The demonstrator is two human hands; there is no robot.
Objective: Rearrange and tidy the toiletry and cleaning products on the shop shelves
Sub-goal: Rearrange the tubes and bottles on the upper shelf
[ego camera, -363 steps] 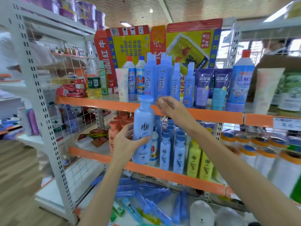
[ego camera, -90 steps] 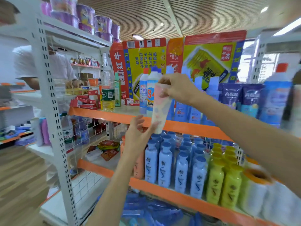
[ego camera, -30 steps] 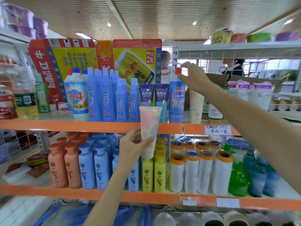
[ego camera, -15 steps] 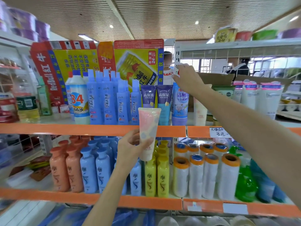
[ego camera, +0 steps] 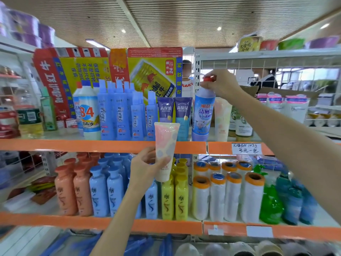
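Note:
My left hand [ego camera: 145, 166] holds a pastel pink-and-white tube [ego camera: 165, 145] upright, cap down, in front of the orange edge of the upper shelf [ego camera: 73, 145]. My right hand [ego camera: 222, 84] grips the red cap of a tall blue-and-white toilet cleaner bottle [ego camera: 203, 115], which stands on the upper shelf at the post between the two bays. Left of that bottle stand two purple and blue tubes [ego camera: 173, 111], then several tall blue spray bottles [ego camera: 120, 113]. Right of it stands a second pastel tube [ego camera: 222, 119].
A white "84" disinfectant bottle [ego camera: 89, 115] stands at the left of the upper shelf before a yellow and red carton [ego camera: 110, 71]. The lower shelf carries orange, blue and yellow shampoo bottles [ego camera: 103, 191], orange-capped film rolls [ego camera: 227, 193] and green pouches [ego camera: 271, 202]. People stand behind the wire mesh.
My right hand has closed on the red cap of the toilet cleaner bottle and the bottle now leans slightly. My left hand keeps the pastel tube at about the same place.

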